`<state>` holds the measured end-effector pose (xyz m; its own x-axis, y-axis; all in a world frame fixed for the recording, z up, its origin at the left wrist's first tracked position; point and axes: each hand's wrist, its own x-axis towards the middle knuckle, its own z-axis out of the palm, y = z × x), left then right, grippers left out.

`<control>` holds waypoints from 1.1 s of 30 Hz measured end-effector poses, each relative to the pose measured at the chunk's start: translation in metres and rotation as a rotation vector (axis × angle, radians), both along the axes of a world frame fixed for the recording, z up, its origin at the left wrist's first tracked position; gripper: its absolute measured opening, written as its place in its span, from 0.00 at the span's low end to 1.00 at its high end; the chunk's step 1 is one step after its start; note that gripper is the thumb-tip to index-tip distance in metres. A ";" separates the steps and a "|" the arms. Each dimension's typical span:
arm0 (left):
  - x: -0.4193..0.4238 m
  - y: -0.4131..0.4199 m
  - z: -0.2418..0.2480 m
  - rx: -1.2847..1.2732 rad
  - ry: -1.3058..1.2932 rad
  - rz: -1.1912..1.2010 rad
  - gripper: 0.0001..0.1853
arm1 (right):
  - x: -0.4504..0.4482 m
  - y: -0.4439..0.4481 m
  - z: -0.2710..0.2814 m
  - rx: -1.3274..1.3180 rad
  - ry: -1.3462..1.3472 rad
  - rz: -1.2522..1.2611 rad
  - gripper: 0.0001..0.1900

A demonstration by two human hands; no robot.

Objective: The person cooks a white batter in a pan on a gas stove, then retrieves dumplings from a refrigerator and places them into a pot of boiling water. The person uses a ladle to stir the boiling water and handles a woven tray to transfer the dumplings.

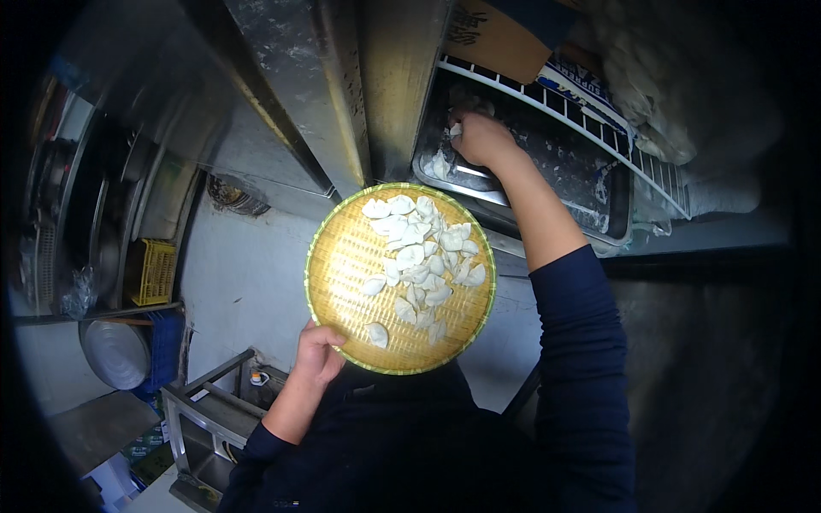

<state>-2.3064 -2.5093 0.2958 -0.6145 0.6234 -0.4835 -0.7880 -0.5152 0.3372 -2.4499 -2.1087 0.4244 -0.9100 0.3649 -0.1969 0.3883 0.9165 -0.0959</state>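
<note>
My left hand point(319, 353) grips the lower left rim of a round woven bamboo tray point(340, 276), thumb on top. Pale dumplings point(410, 256) lie on it, heaped mostly on its right half; a single dumpling point(376, 335) rests near the thumb. My right hand point(481, 138) reaches into a dark metal tray point(551, 173) inside a freezer or fridge cabinet. A small white piece, apparently a dumpling point(456, 129), shows at its fingertips. One more dumpling point(440, 165) lies in the metal tray's near corner, among white flour or frost. Further pale pieces beyond the hand are dim.
A white wire shelf point(545, 102) crosses just above the metal tray, bearing a cardboard box point(494, 38) and plastic bags point(648, 96). At left are a rack with a yellow crate point(157, 272), a round metal lid point(117, 354) and a steel sink frame point(211, 417).
</note>
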 end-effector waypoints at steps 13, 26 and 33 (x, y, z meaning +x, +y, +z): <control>-0.004 -0.036 0.000 0.092 0.004 -0.182 0.41 | 0.193 -0.113 0.063 -0.764 0.504 -0.089 0.11; -0.159 -0.284 -0.037 0.147 0.132 -0.641 0.41 | 0.490 -0.588 0.147 1.347 1.859 -0.905 0.14; -0.198 -0.435 0.005 0.246 0.070 -0.781 0.41 | 0.530 -0.639 0.048 -0.215 2.379 -1.403 0.27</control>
